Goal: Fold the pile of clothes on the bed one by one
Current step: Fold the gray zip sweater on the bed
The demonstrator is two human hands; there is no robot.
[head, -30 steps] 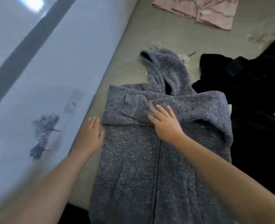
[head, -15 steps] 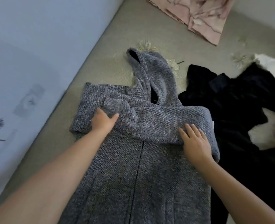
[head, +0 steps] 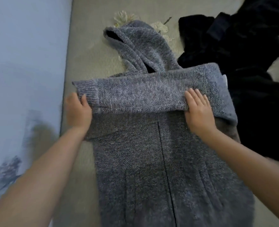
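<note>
A grey knitted hooded cardigan (head: 152, 161) lies flat on the bed, its hood (head: 140, 46) pointing away from me. One sleeve (head: 143, 94) is folded straight across the chest, its ribbed cuff at the left edge. My left hand (head: 78, 110) pinches that cuff between thumb and fingers. My right hand (head: 199, 112) lies flat with straight fingers on the sleeve near the right shoulder. A heap of black clothes (head: 243, 66) lies to the right of the cardigan.
The bed has a grey-green cover (head: 86, 46) with pale flower prints. A light blue wall (head: 25, 63) runs along the bed's left side, close to the cardigan. The black heap fills the right side.
The sleeve has been drawn out straight to the left, its cuff now at the cardigan's left edge. My left hand moved left with the cuff. My right hand stayed near the right shoulder.
</note>
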